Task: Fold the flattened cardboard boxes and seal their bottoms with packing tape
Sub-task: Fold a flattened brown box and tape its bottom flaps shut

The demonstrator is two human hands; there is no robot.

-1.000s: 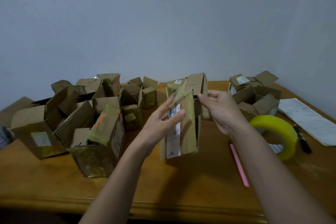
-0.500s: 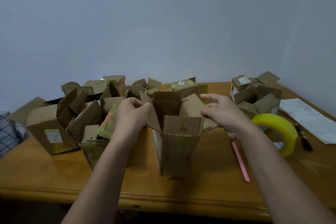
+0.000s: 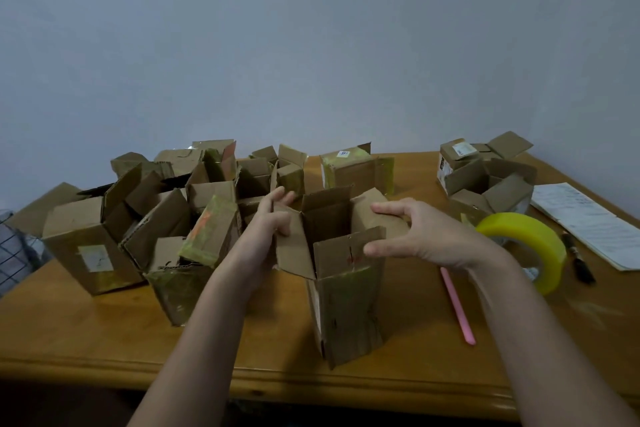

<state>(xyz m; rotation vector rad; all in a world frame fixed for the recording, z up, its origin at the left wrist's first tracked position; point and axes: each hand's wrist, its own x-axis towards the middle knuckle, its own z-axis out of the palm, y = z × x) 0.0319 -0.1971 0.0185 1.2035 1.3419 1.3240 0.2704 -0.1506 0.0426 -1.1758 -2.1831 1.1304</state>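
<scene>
- No word, number or brand could be read anywhere on the table.
- The box standing at the centre (image 3: 348,302) bore faint red marks on its near flap, too blurred to make out.
- A tan box at the back centre (image 3: 349,168) carried a small white sticker with blue print on its top, illegible.
- The far-right box (image 3: 457,156) had a white label on top and dark print on its left side, both too small to tell.
- The big box at left (image 3: 86,246) showed a pale, unreadable label.
- The paper sheet at right (image 3: 585,222) held lines of print, unreadable.
</scene>
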